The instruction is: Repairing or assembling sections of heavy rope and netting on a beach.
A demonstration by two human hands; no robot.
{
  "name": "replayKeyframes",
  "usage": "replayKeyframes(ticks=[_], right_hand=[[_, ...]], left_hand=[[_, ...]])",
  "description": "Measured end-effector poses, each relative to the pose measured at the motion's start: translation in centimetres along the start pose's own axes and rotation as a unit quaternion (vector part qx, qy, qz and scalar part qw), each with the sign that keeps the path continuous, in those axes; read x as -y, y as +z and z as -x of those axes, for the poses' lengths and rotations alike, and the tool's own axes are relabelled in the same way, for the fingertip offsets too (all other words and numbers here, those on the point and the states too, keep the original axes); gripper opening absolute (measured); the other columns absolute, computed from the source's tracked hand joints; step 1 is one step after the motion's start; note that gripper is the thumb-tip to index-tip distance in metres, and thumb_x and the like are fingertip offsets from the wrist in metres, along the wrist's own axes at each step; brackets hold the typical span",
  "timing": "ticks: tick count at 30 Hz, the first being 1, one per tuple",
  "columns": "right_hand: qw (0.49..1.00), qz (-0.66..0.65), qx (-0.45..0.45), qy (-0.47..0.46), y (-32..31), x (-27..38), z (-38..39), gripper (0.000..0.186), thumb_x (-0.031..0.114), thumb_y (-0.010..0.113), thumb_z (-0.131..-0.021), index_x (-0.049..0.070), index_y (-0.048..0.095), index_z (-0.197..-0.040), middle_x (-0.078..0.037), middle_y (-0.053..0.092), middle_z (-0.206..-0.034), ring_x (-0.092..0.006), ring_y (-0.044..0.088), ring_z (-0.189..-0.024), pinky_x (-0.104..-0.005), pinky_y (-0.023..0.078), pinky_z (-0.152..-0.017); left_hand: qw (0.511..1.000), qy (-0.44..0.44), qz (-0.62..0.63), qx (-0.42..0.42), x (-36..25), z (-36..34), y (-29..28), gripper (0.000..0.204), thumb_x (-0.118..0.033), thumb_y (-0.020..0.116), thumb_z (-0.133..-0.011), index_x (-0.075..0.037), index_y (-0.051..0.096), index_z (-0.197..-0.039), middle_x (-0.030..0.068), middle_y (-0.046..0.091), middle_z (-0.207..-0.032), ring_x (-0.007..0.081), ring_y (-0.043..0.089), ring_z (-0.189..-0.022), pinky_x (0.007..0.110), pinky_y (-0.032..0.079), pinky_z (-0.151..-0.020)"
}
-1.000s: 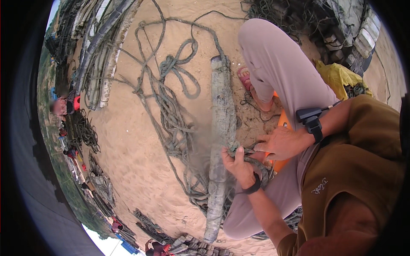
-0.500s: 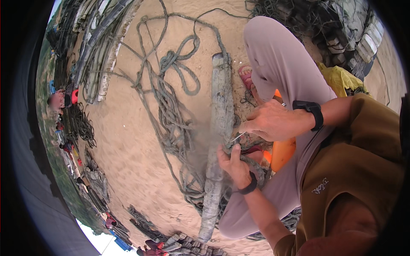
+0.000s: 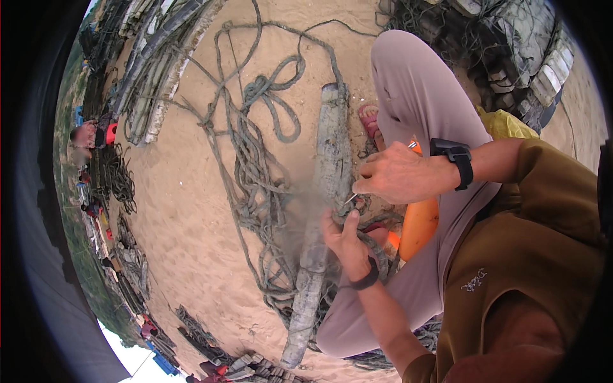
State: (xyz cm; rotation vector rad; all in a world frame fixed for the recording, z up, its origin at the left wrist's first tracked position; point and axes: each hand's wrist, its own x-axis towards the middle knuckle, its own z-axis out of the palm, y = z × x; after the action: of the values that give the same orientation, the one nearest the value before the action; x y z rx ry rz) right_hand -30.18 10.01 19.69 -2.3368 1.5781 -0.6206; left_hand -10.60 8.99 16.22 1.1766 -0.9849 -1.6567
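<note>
My right hand [image 3: 393, 175] is closed on a thin metal tool [image 3: 351, 198], whose tip points down-left at a knotted rope beside a long, weathered grey float [image 3: 332, 121] lying on the sand. My left hand [image 3: 345, 242] is just below the tip, fingers curled at the float and knot with thumb raised, apparently gripping the rope [image 3: 370, 242]; its fingertips are partly hidden by a hazy blur. An orange plastic object [image 3: 418, 230] rests between my legs, behind my right hand.
Tangled rope [image 3: 249, 172] lies on the sand left of the float. Stacked long floats [image 3: 147, 70] stand upper left; a heap of floats and rope [image 3: 511, 57] upper right beside a yellow sack [image 3: 504, 124]. Several people [image 3: 86, 134] are along the left edge.
My right hand has risen and moved leftward over the float, the tool now showing in it. My left hand has shifted slightly up and left. The view has shifted slightly.
</note>
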Motion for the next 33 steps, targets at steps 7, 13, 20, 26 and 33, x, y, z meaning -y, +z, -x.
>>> replayKeyframes(ticks=[7,13,20,26,33], right_hand=[[0.999,0.029,-0.018,-0.020,-0.3,-0.2,0.3,0.021,0.011,0.066,-0.064,0.006,0.067,-0.084,-0.006,0.059,-0.068,-0.0255,0.066,-0.066,-0.0377,0.047,-0.047],[0.997,0.044,-0.032,-0.057,-0.6,-0.5,0.0,0.021,0.011,0.066,-0.064,0.006,0.065,-0.085,-0.006,0.059,-0.070,-0.0248,0.066,-0.066,-0.0358,0.048,-0.048],[0.997,-0.003,-0.069,-0.038,-1.7,-0.4,-0.3,0.027,0.011,0.066,-0.064,0.008,0.067,-0.091,-0.005,0.058,-0.070,-0.0244,0.065,-0.068,-0.0369,0.048,-0.050],[0.994,0.017,-0.081,-0.067,-1.2,-0.8,-0.5,0.030,0.012,0.066,-0.065,0.010,0.064,-0.095,-0.003,0.053,-0.070,-0.0208,0.061,-0.068,-0.0346,0.045,-0.046],[0.991,0.024,-0.083,-0.105,-0.2,-0.9,-0.2,0.033,0.014,0.066,-0.066,0.010,0.061,-0.099,-0.002,0.050,-0.072,-0.0175,0.058,-0.068,-0.0319,0.042,-0.043]], left_hand=[[1.000,-0.019,0.009,0.007,-0.2,-0.3,-0.4,0.047,0.007,0.063,-0.074,0.005,0.051,-0.120,0.0110,0.059,-0.111,0.0168,0.056,-0.097,0.029,0.045,-0.088],[1.000,0.005,0.006,0.016,-0.3,-0.8,-1.1,0.044,0.009,0.063,-0.076,0.008,0.051,-0.119,0.0120,0.059,-0.108,0.0178,0.058,-0.092,0.029,0.047,-0.084],[0.995,0.013,0.095,0.009,-1.1,-1.5,-1.2,0.047,0.005,0.059,-0.067,0.007,0.055,-0.113,0.0130,0.065,-0.101,0.0210,0.063,-0.090,0.032,0.049,-0.085],[0.996,0.012,0.087,0.032,-0.1,-2.0,-2.5,0.041,0.002,0.058,-0.068,0.005,0.054,-0.109,0.0140,0.066,-0.092,0.0220,0.066,-0.076,0.033,0.058,-0.062],[0.997,0.023,0.071,-0.004,-1.1,-1.5,-1.7,0.042,0.000,0.060,-0.069,0.004,0.052,-0.110,0.0146,0.066,-0.091,0.0226,0.066,-0.065,0.032,0.056,-0.050]])
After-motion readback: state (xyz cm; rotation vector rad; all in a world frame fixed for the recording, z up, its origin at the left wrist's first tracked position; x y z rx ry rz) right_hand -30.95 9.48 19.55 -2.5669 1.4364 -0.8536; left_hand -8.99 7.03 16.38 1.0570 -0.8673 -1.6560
